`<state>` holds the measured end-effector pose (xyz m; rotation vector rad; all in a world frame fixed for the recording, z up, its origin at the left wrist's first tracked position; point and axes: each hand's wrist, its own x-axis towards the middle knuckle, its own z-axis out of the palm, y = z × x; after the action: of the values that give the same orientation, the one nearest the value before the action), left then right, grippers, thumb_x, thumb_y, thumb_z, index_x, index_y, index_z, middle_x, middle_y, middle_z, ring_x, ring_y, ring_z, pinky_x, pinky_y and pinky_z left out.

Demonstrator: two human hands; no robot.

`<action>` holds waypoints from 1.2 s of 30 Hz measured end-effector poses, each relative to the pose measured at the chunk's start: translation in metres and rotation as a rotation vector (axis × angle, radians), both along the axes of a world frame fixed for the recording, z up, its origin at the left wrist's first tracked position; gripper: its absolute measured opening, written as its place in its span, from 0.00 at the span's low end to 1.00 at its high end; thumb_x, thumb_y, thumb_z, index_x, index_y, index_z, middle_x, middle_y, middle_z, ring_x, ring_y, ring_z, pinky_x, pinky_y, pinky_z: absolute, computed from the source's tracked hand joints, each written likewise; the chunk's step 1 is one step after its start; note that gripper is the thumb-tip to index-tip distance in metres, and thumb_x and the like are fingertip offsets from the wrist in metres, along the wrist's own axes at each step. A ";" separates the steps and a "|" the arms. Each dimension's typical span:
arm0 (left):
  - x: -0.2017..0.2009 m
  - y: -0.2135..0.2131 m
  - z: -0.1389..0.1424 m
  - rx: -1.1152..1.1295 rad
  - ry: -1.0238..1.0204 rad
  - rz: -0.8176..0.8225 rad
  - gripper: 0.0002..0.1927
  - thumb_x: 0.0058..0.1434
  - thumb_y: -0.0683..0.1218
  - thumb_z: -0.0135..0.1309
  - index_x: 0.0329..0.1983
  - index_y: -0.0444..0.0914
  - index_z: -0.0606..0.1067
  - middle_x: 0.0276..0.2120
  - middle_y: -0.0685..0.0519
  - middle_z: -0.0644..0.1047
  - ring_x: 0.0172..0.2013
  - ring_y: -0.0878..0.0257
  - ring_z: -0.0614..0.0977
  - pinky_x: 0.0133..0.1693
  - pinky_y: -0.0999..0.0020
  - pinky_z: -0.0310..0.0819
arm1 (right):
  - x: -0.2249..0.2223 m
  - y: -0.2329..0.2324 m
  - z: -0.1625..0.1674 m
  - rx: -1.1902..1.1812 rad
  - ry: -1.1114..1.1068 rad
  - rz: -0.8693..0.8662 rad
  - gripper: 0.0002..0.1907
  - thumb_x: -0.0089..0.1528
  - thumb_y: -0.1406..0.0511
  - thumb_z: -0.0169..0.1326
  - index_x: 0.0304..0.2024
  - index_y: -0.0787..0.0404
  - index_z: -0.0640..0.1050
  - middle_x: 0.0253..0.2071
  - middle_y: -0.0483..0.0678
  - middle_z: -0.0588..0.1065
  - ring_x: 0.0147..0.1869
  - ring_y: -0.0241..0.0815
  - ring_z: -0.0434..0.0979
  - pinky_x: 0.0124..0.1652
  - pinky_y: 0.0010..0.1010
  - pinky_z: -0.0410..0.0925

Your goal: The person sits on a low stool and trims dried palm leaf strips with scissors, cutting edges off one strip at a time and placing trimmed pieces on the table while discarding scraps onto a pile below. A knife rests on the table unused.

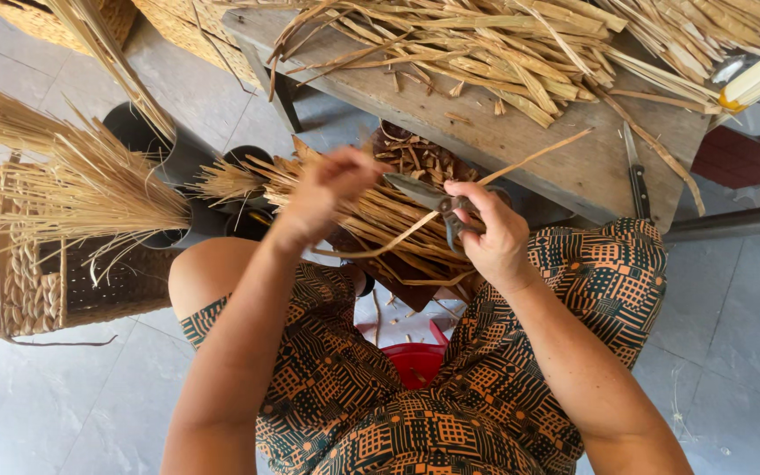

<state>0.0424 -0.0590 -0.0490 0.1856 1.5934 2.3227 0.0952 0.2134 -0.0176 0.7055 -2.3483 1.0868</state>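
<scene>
A pair of dark metal shears (437, 204) is being gripped in the right hand (490, 233), fingers closed round the handles, blades pointing toward the left hand (323, 195); a long pale straw strip (477, 186) is being pinched in the left hand's closed fingers, though blur is hiding the exact grip; the strip is running across the shears and rising beyond the right hand toward the wooden desk (521, 141); a bundle of dried strips (380, 215) is lying just below both hands; loose straw (503, 44) is being carried on the desk beyond them; a knife (637, 176) is resting on the desk edge right of the right hand; a woven basket (2, 255) is standing well left of the left hand; a red container (415, 361) is sitting on the floor beneath the hands.
</scene>
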 end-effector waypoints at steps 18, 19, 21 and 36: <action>0.002 0.009 0.014 -0.131 0.035 -0.029 0.02 0.68 0.41 0.54 0.42 0.41 0.77 0.45 0.54 0.83 0.27 0.76 0.68 0.29 0.79 0.61 | -0.009 0.049 -0.043 -0.676 -0.652 -0.052 0.24 0.66 0.67 0.63 0.62 0.64 0.70 0.41 0.49 0.74 0.41 0.36 0.75 0.38 0.25 0.70; 0.004 0.003 0.019 -0.110 0.027 -0.024 0.02 0.68 0.41 0.54 0.41 0.41 0.77 0.45 0.53 0.83 0.27 0.76 0.68 0.29 0.79 0.61 | -0.012 0.052 -0.044 -0.679 -0.768 -0.042 0.25 0.64 0.64 0.62 0.61 0.64 0.70 0.41 0.49 0.74 0.40 0.36 0.75 0.37 0.24 0.70; 0.007 -0.004 0.028 -0.068 0.008 -0.017 0.02 0.68 0.40 0.54 0.40 0.40 0.77 0.45 0.53 0.83 0.27 0.78 0.68 0.30 0.81 0.61 | -0.017 0.054 -0.046 -0.680 -1.002 -0.024 0.28 0.62 0.57 0.60 0.60 0.65 0.71 0.42 0.50 0.76 0.39 0.35 0.75 0.34 0.23 0.69; 0.005 -0.033 0.028 -0.489 0.092 -0.225 0.07 0.64 0.43 0.56 0.43 0.36 0.80 0.41 0.51 0.83 0.39 0.69 0.78 0.40 0.76 0.72 | -0.018 0.042 -0.049 -0.741 -1.221 -0.021 0.16 0.63 0.60 0.63 0.46 0.64 0.76 0.20 0.40 0.66 0.17 0.29 0.62 0.17 0.22 0.58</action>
<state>0.0475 -0.0922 -0.0211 0.3377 2.0129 1.7221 0.0776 0.2556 -0.0662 -0.4141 -2.3421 2.6674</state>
